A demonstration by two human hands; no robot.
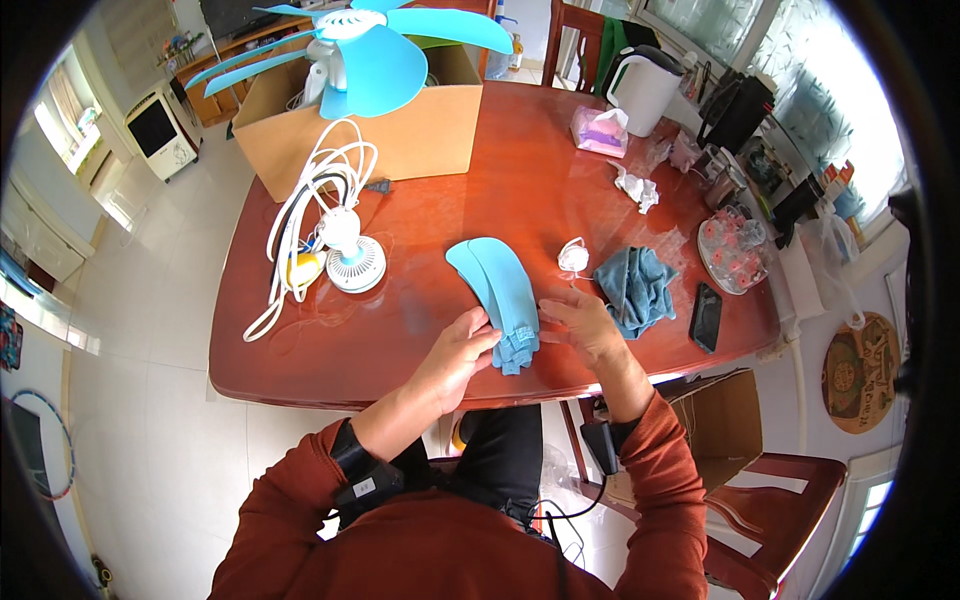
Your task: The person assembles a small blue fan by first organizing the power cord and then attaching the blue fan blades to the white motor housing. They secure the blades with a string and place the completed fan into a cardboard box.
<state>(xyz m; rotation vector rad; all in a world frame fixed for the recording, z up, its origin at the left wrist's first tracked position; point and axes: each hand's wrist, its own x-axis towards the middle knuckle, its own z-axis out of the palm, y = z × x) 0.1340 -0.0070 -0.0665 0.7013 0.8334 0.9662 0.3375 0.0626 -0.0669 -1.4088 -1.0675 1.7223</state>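
A stack of light-blue fan blades (497,285) lies on the reddish-brown table in front of me, wide rounded ends pointing away and narrow stems toward me. My left hand (460,352) is at the stack's left edge, thumb up and fingers loosely stretched, its fingertips by the stems. On the other side, my right hand (585,325) has its fingers apart, close to the right edge of the blades. Neither hand grips anything that I can see; whether the fingertips touch the blades is hard to tell. A crumpled blue-grey cloth (637,290) lies just beyond my right hand.
A white fan base (356,262) with a coiled cord (290,215) stands at left. Behind it, a cardboard box (420,130) has blue-bladed fan parts (375,65) on top. At right are a phone (706,317), a glass tray (733,250), tissues (600,132) and a kettle (645,90).
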